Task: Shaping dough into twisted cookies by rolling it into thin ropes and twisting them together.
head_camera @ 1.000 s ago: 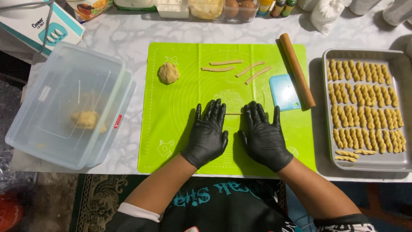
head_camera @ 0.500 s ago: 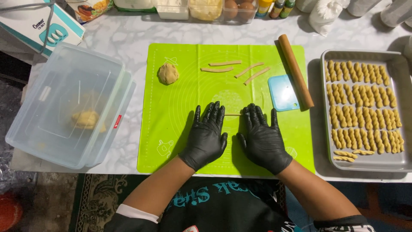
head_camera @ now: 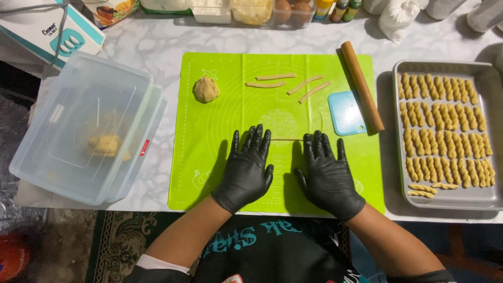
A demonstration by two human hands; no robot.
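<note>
Both my hands lie flat, palms down, on the green mat [head_camera: 209,173], each in a black glove. My left hand [head_camera: 247,167] has its fingers spread a little, their tips resting on one end of a thin rope of dough [head_camera: 286,139]; my right hand [head_camera: 326,170] is spread the same way on the other end. Nothing is pinched or gripped — the rope lies under the fingertips and shows only in the gap between the two hands, running left to right across the middle of the mat.

Farther off on the mat, a ball of dough [head_camera: 206,89] sits to the far left, and four short dough strips [head_camera: 291,84] lie near the far edge. Just right of them are a light blue scraper [head_camera: 346,112] and a wooden rolling pin [head_camera: 361,86], the pin lying slantwise along the mat's right side.

Off the mat to the right, a metal tray [head_camera: 471,198] holds rows of twisted dough pieces. To the left stands a clear plastic tub [head_camera: 63,131] with a lump of dough inside — well apart from my hands.
</note>
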